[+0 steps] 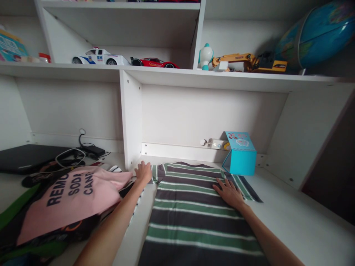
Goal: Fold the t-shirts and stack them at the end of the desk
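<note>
Striped T-shirt (188, 210), green, charcoal, white, laid flat, right hand (230, 193) splayed, left hand (143, 172) curled, grip unclear

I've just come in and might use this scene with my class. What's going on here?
A person has a striped shirt spread out on a white desk, its collar toward the back. The left hand is at the end of one short sleeve; whether it grips the cloth is hard to tell. The right hand lies flat near the other sleeve. To the left, a pink garment lies on other clothes.
</note>
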Motion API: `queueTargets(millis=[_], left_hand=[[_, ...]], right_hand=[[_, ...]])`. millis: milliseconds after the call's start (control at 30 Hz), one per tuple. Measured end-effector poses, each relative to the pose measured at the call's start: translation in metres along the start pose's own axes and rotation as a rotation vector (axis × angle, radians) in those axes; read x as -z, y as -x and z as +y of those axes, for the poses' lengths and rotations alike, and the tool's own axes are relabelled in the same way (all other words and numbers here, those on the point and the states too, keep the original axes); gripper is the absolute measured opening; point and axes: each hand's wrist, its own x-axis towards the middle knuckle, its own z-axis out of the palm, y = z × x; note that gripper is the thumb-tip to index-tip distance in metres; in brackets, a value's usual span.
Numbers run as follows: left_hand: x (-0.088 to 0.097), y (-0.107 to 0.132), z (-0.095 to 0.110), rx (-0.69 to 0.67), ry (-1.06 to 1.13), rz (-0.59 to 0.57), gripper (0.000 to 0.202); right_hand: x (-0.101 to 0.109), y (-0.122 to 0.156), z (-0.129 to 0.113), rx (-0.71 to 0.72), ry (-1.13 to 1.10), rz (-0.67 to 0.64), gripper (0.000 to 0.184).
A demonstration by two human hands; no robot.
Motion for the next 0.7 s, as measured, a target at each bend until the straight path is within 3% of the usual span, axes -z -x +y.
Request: queueTargets(millis=[100, 200, 300, 533, 700], left_hand=[[-0.006, 0.018, 0.035, -0.314, 0.019, 0.003, 0.041], [-0.019, 0.036, 0.059, -0.527, 0.096, -0.238, 0.058], [-0.032, 0.048, 0.063, -0.527, 0.086, -0.417, 0.071], [-0.038, 0.050, 0.057, -0.485, 0.097, -0.394, 0.078], [-0.038, 0.049, 0.058, -0.484, 0.108, -0.406, 0.078]], right_hand=[[0.000, -0.001, 0.001, 0.008, -0.001, -0.011, 0.062], [0.000, -0.002, 0.004, 0.020, -0.001, -0.029, 0.063], [0.000, -0.004, 0.006, 0.018, -0.005, -0.043, 0.065], [0.010, -0.004, 0.004, 0.014, -0.011, -0.063, 0.064], [0.044, 0.017, -0.024, 0.069, -0.018, -0.051, 0.066]])
